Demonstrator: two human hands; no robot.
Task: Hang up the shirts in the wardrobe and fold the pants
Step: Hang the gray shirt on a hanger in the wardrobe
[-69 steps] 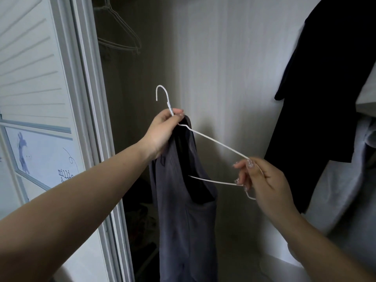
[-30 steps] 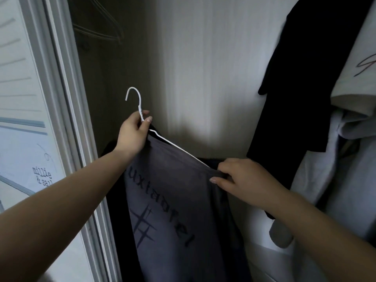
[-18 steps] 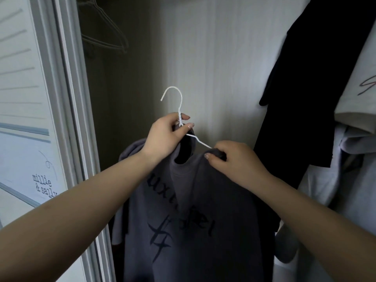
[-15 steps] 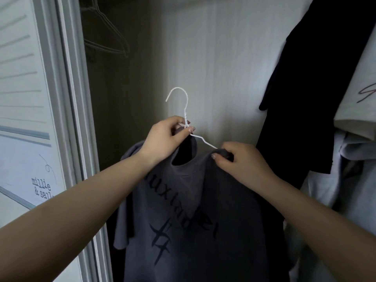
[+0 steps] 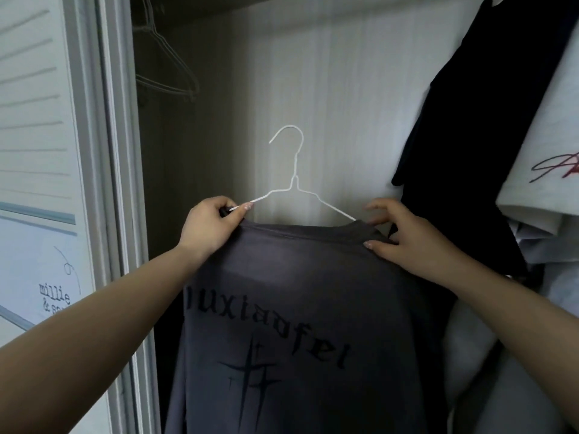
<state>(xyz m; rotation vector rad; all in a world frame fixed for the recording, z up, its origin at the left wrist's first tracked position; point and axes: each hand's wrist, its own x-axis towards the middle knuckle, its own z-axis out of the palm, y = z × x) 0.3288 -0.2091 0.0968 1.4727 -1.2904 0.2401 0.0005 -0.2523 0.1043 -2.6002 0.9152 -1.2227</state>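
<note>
Left hand [image 5: 208,225] and right hand [image 5: 404,239], each grip pinching grey shirt [image 5: 307,308] on white hanger [image 5: 294,183]

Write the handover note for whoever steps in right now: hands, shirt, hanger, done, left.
Left hand pinches the white wire hanger and the grey shirt at its left shoulder. Right hand grips the shirt's right shoulder.
Done: shirt is on the hanger, both shoulders covered.
Left: the hook is free, not on any rail; hang it beside the black garment. Pants are not in view.
</note>
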